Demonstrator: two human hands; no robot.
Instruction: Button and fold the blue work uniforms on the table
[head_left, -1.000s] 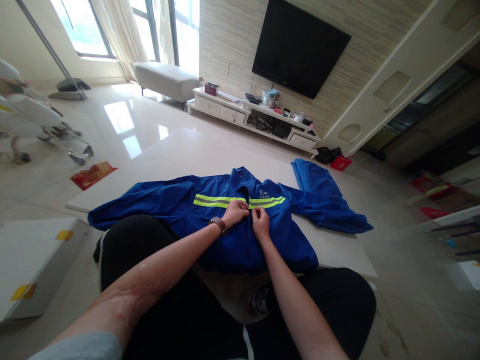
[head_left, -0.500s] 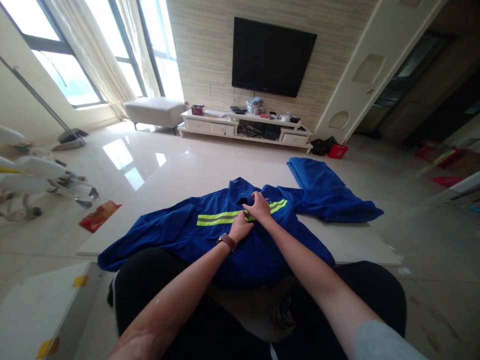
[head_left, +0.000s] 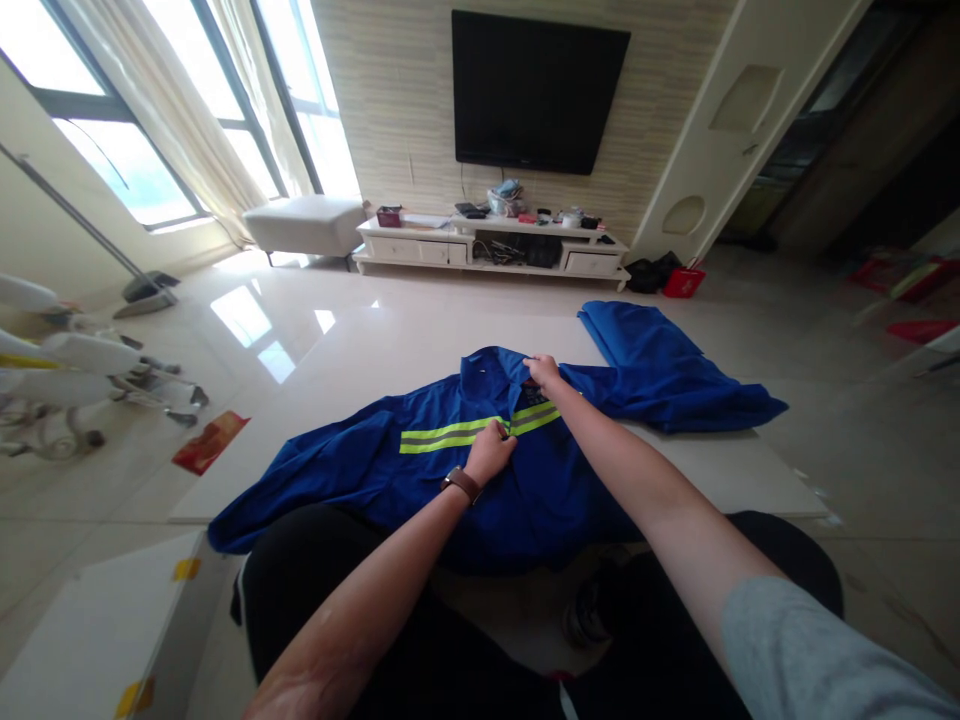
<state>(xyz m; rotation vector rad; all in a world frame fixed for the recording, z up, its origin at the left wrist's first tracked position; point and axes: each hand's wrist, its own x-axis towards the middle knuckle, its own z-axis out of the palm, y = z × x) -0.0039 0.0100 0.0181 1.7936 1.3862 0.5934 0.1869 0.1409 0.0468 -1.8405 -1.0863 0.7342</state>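
Note:
A blue work jacket (head_left: 352,450) with a yellow-green and grey stripe across the chest lies spread out, front up, its collar pointing away from me. My left hand (head_left: 491,452), a brown-strapped watch on its wrist, is closed on the front edge of the jacket at the stripe. Further up, my right hand (head_left: 543,371) pinches the right side of the collar. The jacket's right sleeve runs towards a folded blue garment (head_left: 645,345), where the two overlap.
Beneath the jacket is a low white board (head_left: 720,470). A red packet (head_left: 211,443) lies on the floor to the left. Behind stand a white TV cabinet (head_left: 420,250) and a grey bench (head_left: 304,228). A white box (head_left: 97,610) with yellow corners is at lower left.
My right hand has moved up and to the right, from the front opening to the collar. My left hand stays at the stripe. The camera view has shifted slightly.

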